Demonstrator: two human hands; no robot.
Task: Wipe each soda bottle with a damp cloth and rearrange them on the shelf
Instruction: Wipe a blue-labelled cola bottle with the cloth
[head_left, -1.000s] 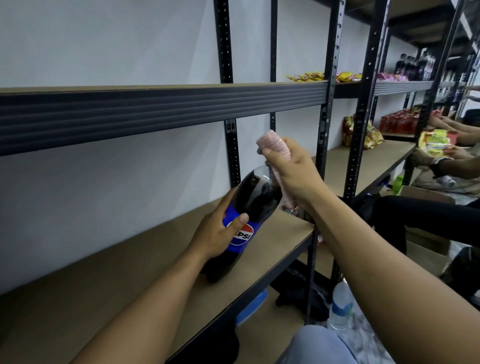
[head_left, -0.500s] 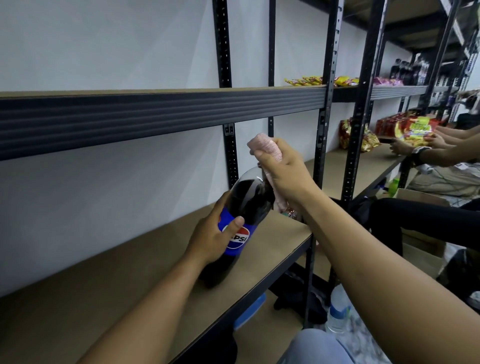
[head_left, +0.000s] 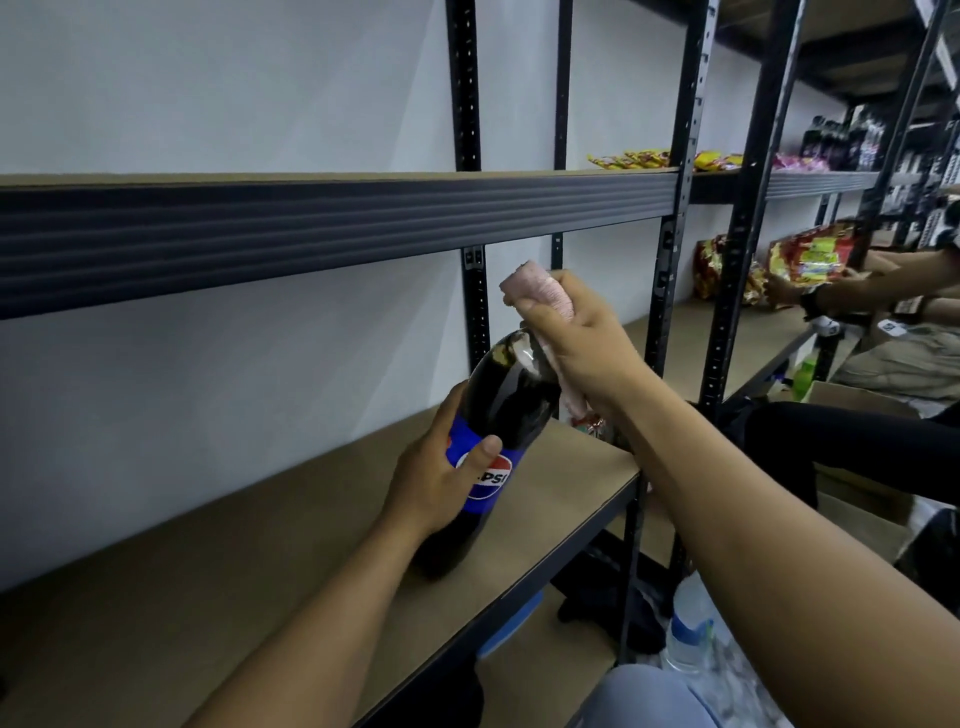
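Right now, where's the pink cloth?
In the head view, near centre, the pink cloth is bunched over the neck of the Pepsi bottle, gripped by the right hand; the left hand holds its labelled middle.

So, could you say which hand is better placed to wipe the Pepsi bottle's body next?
Right hand: it grips the pink cloth at the neck; left hand steadies the Pepsi bottle.

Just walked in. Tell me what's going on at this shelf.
A person is wiping a Pepsi bottle. The left hand grips it at the blue label, with the bottle tilted and its base on the lower shelf board. The right hand holds a pink cloth wrapped over the bottle's neck and cap. Farther along the racks, another person's hands hold a red snack packet.
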